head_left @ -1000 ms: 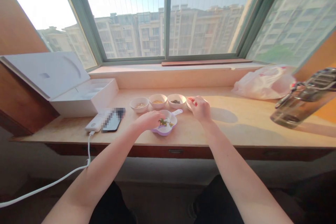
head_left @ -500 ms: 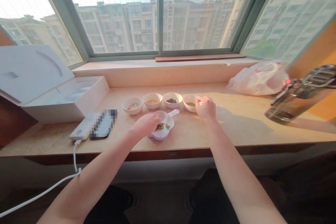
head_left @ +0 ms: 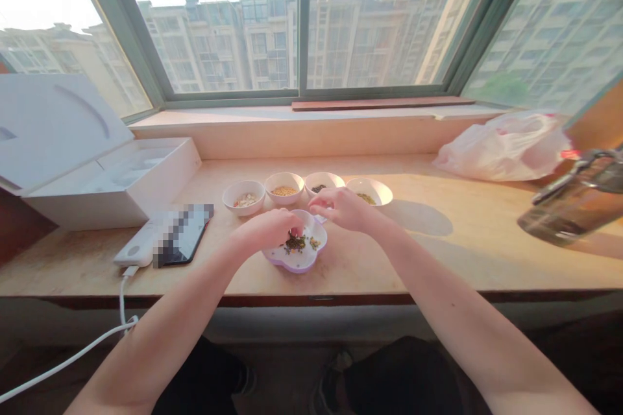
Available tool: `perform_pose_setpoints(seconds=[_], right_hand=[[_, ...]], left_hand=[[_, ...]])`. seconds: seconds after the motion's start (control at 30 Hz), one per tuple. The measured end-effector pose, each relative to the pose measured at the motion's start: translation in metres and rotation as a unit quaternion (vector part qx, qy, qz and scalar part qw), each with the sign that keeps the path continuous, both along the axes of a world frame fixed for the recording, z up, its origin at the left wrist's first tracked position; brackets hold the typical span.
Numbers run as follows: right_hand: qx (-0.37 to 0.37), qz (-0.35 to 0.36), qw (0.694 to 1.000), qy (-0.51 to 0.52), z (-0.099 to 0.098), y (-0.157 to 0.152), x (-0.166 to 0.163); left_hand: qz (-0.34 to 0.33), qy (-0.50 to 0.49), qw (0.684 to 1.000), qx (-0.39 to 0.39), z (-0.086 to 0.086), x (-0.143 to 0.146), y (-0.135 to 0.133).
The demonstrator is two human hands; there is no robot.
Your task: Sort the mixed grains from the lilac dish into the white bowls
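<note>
Near the middle of the front edge of the pale, faintly mottled bench sits a shallow white scalloped tray with a lilac outer wall, holding dark and green grains in one larger heap and a smaller, yellower scatter. The bare left hand has its fingertips down in the tray at the larger heap; whether they pinch any grains, I cannot tell. The bare right hand hangs over the tray's far side, partly covering its handle, thumb and fingers bent toward each other; whether they grasp anything is too small to tell.

Between the tray and the back edge, four smooth round white bowls stand close together in a row: from the left, pale flaky bits, yellow grains, blackish grains and olive-green grains.

A strip of bench separates the tray from the front edge; a wider sunlit stretch, marked by an oval shadow, reaches toward a crumpled translucent plastic bag by the back right corner and a glossy see-through brownish bottle at the right end. Toward the left end are an open white cardboard box, a white oblong device with a cable and a glossy black phone. Past the back edge, grey-green window frames face pale apartment blocks
</note>
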State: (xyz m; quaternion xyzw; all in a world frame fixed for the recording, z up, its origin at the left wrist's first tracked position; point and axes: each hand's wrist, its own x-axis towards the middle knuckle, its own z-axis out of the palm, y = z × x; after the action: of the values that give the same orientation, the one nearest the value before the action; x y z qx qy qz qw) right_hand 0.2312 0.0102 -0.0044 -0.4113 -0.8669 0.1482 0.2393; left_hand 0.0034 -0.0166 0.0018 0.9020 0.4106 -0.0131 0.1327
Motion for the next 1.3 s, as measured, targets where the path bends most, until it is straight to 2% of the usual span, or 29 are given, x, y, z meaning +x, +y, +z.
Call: perform_pose_setpoints(seconds=[0.07, 0.17, 0.3, 0.4, 0.57, 0.7, 0.83, 0.93, 1.0, 1.03, 1.13, 1.23, 1.3], right_hand=[[-0.090, 0.057, 0.994, -0.034, 0.010, 0.004, -0.007], [-0.137, 0.086, 0.985, -0.055, 0.013, 0.009, -0.009], [-0.117, 0.061, 0.991, -0.021, 0.001, 0.007, -0.005], [-0.086, 0.058, 0.994, -0.024, -0.006, 0.003, -0.002], [-0.079, 0.046, 0.995, -0.039, -0.001, -0.001, 0.003], [-0.089, 0.033, 0.994, -0.046, 0.002, -0.002, 0.006], [-0.102, 0.024, 0.994, -0.039, 0.000, 0.000, 0.008], [-0.091, 0.023, 0.995, -0.027, 0.000, 0.002, 0.010], [-0.083, 0.014, 0.996, 0.002, 0.000, 0.002, 0.010], [-0.078, 0.009, 0.997, 0.026, 0.000, 0.003, 0.010], [-0.066, 0.008, 0.992, 0.110, -0.001, 0.003, 0.007], [-0.057, 0.024, 0.984, 0.168, -0.003, 0.001, 0.003], [-0.051, 0.025, 0.979, 0.196, -0.006, 0.000, 0.001]], left_hand=[[-0.012, 0.012, 1.000, -0.022, 0.008, 0.002, 0.008], [-0.011, 0.017, 0.996, -0.092, 0.016, 0.005, 0.018], [-0.029, -0.054, 0.988, -0.139, 0.015, 0.004, 0.024], [-0.039, -0.138, 0.981, -0.131, 0.006, 0.001, 0.022], [-0.021, -0.220, 0.971, -0.096, -0.004, 0.000, 0.018], [-0.009, -0.243, 0.967, -0.071, -0.006, 0.001, 0.020], [-0.013, -0.254, 0.964, -0.071, -0.010, 0.001, 0.022], [0.013, -0.307, 0.948, -0.087, -0.011, 0.002, 0.022], [0.055, -0.382, 0.915, -0.115, -0.010, 0.004, 0.021], [0.075, -0.431, 0.889, -0.138, -0.010, 0.005, 0.021], [0.103, -0.580, 0.769, -0.248, -0.008, 0.009, 0.020], [0.115, -0.669, 0.640, -0.361, -0.008, 0.011, 0.020], [0.134, -0.691, 0.586, -0.401, -0.008, 0.011, 0.020]])
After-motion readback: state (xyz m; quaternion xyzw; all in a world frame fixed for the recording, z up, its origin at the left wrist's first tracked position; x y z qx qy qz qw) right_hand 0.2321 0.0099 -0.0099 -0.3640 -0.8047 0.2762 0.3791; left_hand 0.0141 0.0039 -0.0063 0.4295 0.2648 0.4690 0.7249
